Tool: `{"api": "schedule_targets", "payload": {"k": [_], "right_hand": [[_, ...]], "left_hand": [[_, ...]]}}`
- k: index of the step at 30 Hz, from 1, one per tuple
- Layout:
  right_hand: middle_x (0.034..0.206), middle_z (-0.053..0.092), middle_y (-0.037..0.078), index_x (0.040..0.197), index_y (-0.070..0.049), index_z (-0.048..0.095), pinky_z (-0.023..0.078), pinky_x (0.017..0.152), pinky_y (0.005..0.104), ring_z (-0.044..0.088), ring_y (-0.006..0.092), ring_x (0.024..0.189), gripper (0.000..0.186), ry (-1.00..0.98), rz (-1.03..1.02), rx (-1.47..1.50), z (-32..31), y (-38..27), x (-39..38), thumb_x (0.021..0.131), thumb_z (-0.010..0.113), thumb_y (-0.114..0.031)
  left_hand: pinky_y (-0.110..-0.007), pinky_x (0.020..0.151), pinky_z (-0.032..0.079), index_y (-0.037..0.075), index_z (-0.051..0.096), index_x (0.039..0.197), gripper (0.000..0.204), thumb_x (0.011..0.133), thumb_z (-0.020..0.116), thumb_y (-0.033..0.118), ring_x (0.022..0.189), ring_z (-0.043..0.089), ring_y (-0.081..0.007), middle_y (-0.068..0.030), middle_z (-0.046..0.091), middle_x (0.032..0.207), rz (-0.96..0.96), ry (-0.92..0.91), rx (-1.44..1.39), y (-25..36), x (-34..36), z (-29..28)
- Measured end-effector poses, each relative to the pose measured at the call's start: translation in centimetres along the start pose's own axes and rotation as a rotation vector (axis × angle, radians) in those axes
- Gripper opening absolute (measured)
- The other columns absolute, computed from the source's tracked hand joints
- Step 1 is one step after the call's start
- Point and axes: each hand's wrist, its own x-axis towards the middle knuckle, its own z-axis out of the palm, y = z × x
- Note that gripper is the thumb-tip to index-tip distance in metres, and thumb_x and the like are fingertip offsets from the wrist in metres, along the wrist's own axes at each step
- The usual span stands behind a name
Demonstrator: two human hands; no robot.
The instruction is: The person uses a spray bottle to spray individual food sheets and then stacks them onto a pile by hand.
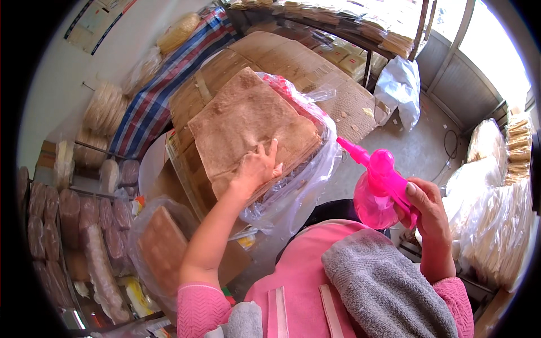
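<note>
My left hand [257, 168] lies with its fingers spread on a thick stack of thin brown square sheets [248, 118], near the edge closest to me. The sheets look soft and slightly wrinkled; I cannot make out what they are made of. A clear plastic bag [327, 132] with red print is bunched under and around the stack's right side. In my right hand [431, 211] is a bright pink spray bottle [376, 191], gripped at its handle. Its nozzle points up and left toward the stack. My fingers behind the handle are partly hidden.
Flattened cardboard [321, 67] covers the table under the stack. To the left, another brown stack [162, 242] sits in clear plastic. Shelves with wrapped packages [70, 214] line the left wall. Plastic-wrapped bundles [490, 225] stand at the right. A grey towel [383, 276] lies across my lap.
</note>
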Motion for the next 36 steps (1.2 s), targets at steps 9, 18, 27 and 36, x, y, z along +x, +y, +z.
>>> {"api": "schedule_targets", "payload": {"k": [9, 18, 27, 36], "right_hand": [[0.059, 0.053, 0.002, 0.091, 0.003, 0.061, 0.030, 0.041, 0.0204, 0.046, 0.0077, 0.044, 0.038, -0.003, 0.021, -0.012, 0.0, -0.1, 0.1, 0.087, 0.059, -0.035], [0.059, 0.054, 0.002, 0.091, 0.003, 0.061, 0.030, 0.041, 0.0205, 0.046, 0.0080, 0.044, 0.038, 0.003, 0.022, -0.004, -0.2, 0.0, 0.0, 0.086, 0.059, -0.035], [0.058, 0.053, 0.002, 0.090, 0.003, 0.061, 0.030, 0.041, 0.0206, 0.046, 0.0078, 0.043, 0.041, 0.006, 0.010, -0.041, -0.4, -0.1, -0.2, 0.087, 0.058, -0.038], [0.052, 0.051, 0.005, 0.079, 0.000, 0.057, 0.029, 0.033, 0.0207, 0.043, 0.0088, 0.036, 0.043, 0.008, -0.090, -0.080, 0.0, -1.3, 1.4, 0.094, 0.045, -0.039]], "left_hand": [[-0.040, 0.057, 0.054, 0.004, 0.037, 0.133, 0.071, 0.080, 0.056, 0.047, 0.067, 0.064, -0.0357, -0.0262, 0.057, 0.096, -0.012, 0.042, 0.044, 0.5, 0.0, 0.6], [-0.041, 0.052, 0.053, -0.001, 0.035, 0.134, 0.071, 0.078, 0.055, 0.039, 0.068, 0.061, -0.0423, -0.0343, 0.055, 0.087, -0.042, 0.060, 0.113, 2.0, 0.4, 0.6], [-0.038, 0.049, 0.051, -0.002, 0.049, 0.111, 0.036, 0.082, 0.053, 0.018, 0.065, 0.062, -0.0315, -0.0187, 0.058, 0.073, -0.195, 0.333, 0.162, 2.4, 0.5, 0.4], [-0.046, 0.055, 0.045, 0.002, 0.051, 0.087, 0.016, 0.092, 0.047, 0.017, 0.068, 0.059, -0.0403, -0.0223, 0.058, 0.072, -0.610, 0.853, -0.117, -11.6, -4.5, -15.6]]}}
